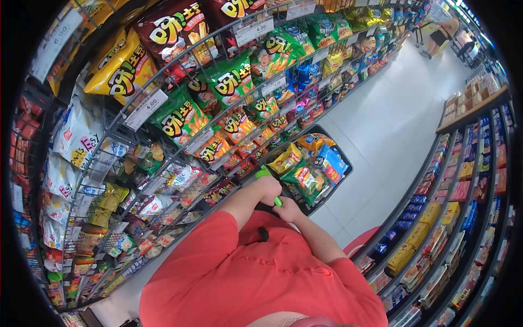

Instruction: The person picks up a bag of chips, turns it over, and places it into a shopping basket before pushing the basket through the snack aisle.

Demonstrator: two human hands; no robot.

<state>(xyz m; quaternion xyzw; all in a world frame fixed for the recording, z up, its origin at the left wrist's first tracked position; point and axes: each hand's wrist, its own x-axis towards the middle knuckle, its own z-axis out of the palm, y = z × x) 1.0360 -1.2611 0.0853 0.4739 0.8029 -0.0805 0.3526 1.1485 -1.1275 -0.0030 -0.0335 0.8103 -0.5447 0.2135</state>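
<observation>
My left hand (pixel 267 189) is wrapped round the green handle (pixel 262 173) of a dark shopping cart. Close beside it, my right hand (pixel 286 210) is closed on the same handle, with a green piece showing by its fingers. The dark cart basket (pixel 346 155) lies just beyond both hands. Inside it are a green chip bag (pixel 308 180), a yellow snack bag (pixel 285 159), a blue packet (pixel 330 163) and an orange-yellow bag (pixel 316 141). Parts of the handle are hidden by my fingers.
Wire shelves with chip bags (pixel 177 119) and price tags (pixel 146 109) run along the left, close to the cart. Shelves of boxed snacks (pixel 417 240) line the right side. Pale floor tiles (pixel 376 125) stretch between them. Another person (pixel 444 32) stands far up the aisle by a cart.
</observation>
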